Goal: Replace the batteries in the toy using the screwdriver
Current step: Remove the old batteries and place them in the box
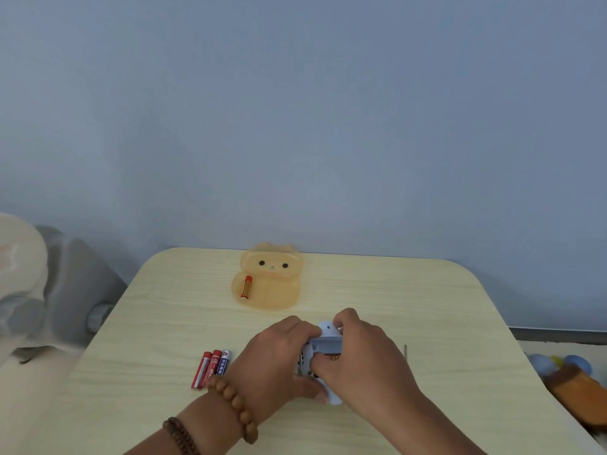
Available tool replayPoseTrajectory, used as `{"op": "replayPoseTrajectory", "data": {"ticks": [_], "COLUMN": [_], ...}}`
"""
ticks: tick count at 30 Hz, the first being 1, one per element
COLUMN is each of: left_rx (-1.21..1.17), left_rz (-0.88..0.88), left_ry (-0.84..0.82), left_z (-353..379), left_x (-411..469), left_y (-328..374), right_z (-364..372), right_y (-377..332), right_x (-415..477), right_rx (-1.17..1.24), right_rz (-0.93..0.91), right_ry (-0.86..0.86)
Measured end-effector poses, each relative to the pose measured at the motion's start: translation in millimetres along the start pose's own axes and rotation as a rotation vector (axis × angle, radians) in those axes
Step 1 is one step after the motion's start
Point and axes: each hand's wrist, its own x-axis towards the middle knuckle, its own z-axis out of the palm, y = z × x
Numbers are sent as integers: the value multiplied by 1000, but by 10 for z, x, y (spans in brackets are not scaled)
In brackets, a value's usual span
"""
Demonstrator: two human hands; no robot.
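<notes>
**Both hands closed on the toy**

Nearest, the left hand [276, 359] and right hand [358, 356] wrap their fingers around the white toy [323, 339] just above the surface [147, 323]. Three batteries [212, 367] lie left; the screwdriver [405, 351] peeks out right. Farther back sits an orange bear-shaped tray [272, 290] holding one orange battery [246, 286]

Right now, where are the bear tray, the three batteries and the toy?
bear tray [277, 292], head view, its bare belly.
three batteries [212, 367], head view, the middle one's label.
toy [325, 338], head view, white top between both hands.
</notes>
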Motion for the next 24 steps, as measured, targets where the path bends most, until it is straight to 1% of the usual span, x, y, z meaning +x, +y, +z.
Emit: {"op": "replayPoseTrajectory", "data": {"ticks": [7,10,12,14,16,20,22,24], "left_rx": [18,-2,-2,-3,-15,-19,-15,-8], "left_rz": [26,14,12,10,1,-18,-15,-14], "left_ry": [16,21,12,-2,-17,-37,-45,-51], "left_z": [6,-22,-35,-44,-46,-40,-34,-32], "left_x": [40,31,25,26,29,26,27,29], "left_y": [-34,-29,-33,-27,-19,-27,-35,-39], "right_z": [-6,13,26,9,-40,-131,-128,-105], "right_y": [-25,48,137,222,274,310,319,333], "right_x": [-2,3,-3,3,31,125,158,171], "right_rx": [-12,-46,-107,-176,-218,-261,-280,-258], "right_rz": [-10,-44,-122,-257,-368,-485,-525,-514], "right_ry": [8,15,38,81,81,62,6,-63]}}
